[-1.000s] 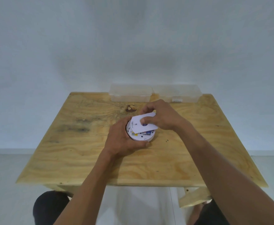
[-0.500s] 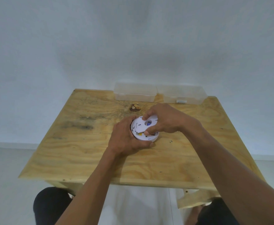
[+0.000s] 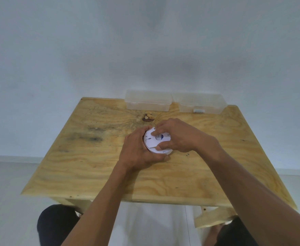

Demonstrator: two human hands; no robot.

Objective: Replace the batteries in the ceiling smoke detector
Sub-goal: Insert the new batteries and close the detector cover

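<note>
A round white smoke detector (image 3: 152,142) lies back side up near the middle of the wooden table (image 3: 85,167). Its white back plate with a blue-ringed hole sits flat on top of the body. My left hand (image 3: 139,153) wraps around the detector's left and near side and holds it. My right hand (image 3: 178,136) rests on top from the right, with thumb and fingers pressing on the back plate. Any batteries are hidden.
Two clear plastic boxes stand side by side at the table's far edge against the wall, one (image 3: 148,100) at the centre and one (image 3: 201,103) to its right. A dark knot (image 3: 147,118) marks the wood behind the detector. My knees show below the near edge.
The back plate was tilted up in my right hand a second ago; it now lies flat on the detector body. Both hands stay on the detector.
</note>
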